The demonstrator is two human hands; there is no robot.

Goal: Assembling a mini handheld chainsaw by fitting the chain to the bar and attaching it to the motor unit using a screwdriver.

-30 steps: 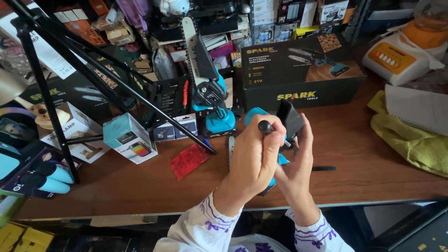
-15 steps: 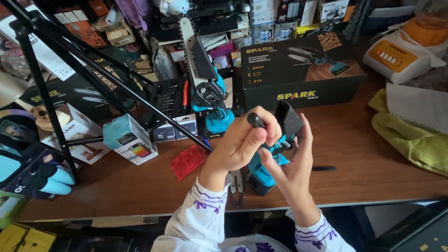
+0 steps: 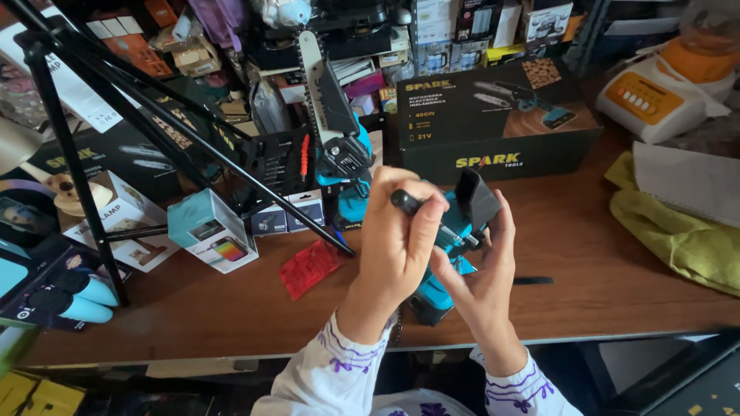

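Wrapped around a black-handled screwdriver (image 3: 408,204), my left hand (image 3: 397,254) closes in a full fist, tip angled toward three o'clock into the teal saw (image 3: 447,266) body. My right hand (image 3: 482,285) cups that body from below, fingers pressed against its side and under the raised black cover (image 3: 476,196); I cannot tell whether the tip is seated, since my knuckles hide it.

To turn well, I judge the driver should stay in line with the screw, with the right hand bracing so the body does not twist.

At twelve o'clock, just beyond my hands, a second saw (image 3: 339,146) stands with its bar up, and behind it a dark box (image 3: 493,123). At nine o'clock a tripod leg (image 3: 231,166) slants down close by, with a red packet (image 3: 311,267) beside its foot. At three o'clock a small black bit (image 3: 533,280) lies on bare table (image 3: 617,300), the freest room. At six o'clock the table's edge sits right under my wrists.
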